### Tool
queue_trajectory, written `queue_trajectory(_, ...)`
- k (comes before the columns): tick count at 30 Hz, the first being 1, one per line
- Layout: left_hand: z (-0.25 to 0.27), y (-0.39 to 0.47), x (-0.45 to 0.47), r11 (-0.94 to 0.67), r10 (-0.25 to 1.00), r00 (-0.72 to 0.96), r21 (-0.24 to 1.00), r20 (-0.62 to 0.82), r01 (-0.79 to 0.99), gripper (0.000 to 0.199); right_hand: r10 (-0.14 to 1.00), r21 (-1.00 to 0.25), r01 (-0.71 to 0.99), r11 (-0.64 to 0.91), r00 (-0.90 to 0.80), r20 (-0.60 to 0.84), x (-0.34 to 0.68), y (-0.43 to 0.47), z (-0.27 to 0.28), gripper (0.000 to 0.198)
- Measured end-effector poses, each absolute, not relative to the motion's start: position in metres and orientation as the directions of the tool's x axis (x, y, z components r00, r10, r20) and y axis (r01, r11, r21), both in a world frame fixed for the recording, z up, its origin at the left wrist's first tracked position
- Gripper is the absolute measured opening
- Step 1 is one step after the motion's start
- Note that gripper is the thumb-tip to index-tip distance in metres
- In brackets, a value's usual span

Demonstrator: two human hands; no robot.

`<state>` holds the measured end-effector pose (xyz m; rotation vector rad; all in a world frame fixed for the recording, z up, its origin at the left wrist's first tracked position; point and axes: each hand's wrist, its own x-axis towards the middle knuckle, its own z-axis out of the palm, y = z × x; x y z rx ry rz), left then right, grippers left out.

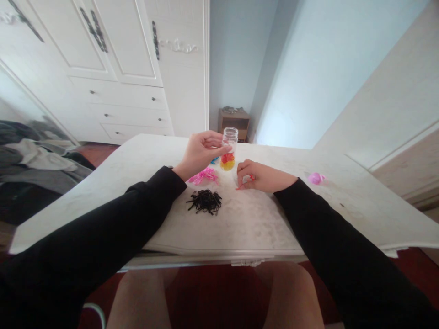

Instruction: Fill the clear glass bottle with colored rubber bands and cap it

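head view, left hand: the left hand [200,153] pinches the small clear jar [229,148] near its rim, fingers closed on the glass.
head view, right hand: the right hand [255,177] is curled shut around a red band [244,185] on the white table [137,164].
jar place: upright on the table, behind the pink bands [204,176] and black bands [206,201].
axis: long axis vertical, mouth up.
risk: a high, light grip could tip the jar and spill its red and yellow contents.

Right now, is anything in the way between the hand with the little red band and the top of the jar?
Nothing visible blocks it. The right hand pinches a red band just beside the jar, whose mouth is open. The left hand grips the jar from the far side, clear of the opening.
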<state>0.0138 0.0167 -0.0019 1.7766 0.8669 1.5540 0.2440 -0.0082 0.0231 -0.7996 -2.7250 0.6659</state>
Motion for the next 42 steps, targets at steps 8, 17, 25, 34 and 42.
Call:
queue_trajectory(8, -0.005, 0.016, 0.013, -0.615, 0.788, 0.133, 0.776, 0.601, 0.139, 0.032, 0.864, -0.245, 0.829, 0.503, -0.490, 0.118, 0.271, 0.010, 0.027, 0.019)
queue_trajectory(17, -0.004, 0.014, 0.014, -0.605, 0.794, 0.145, 0.791, 0.591, 0.091, 0.034, 0.941, -0.229, 0.919, 0.321, -0.336, -0.031, 0.258, 0.002, 0.024, 0.034)
queue_trajectory(25, -0.008, 0.015, 0.015, -0.593, 0.801, 0.177, 0.799, 0.572, 0.098, 0.034, 0.929, -0.271, 0.895, 0.354, -0.371, -0.013, 0.251, 0.005, 0.016, 0.010)
queue_trajectory(34, -0.002, 0.009, 0.013, -0.700, 0.713, 0.181, 0.673, 0.677, 0.240, 0.029, 0.880, -0.514, 0.716, 0.473, -0.417, 0.228, 0.254, 0.003, 0.025, 0.013)
queue_trajectory(42, 0.002, 0.006, 0.010, -0.814, 0.547, 0.252, 0.437, 0.798, 0.382, 0.025, 0.786, -0.679, 0.401, 0.616, -0.251, 0.565, 0.247, -0.008, 0.030, 0.020)
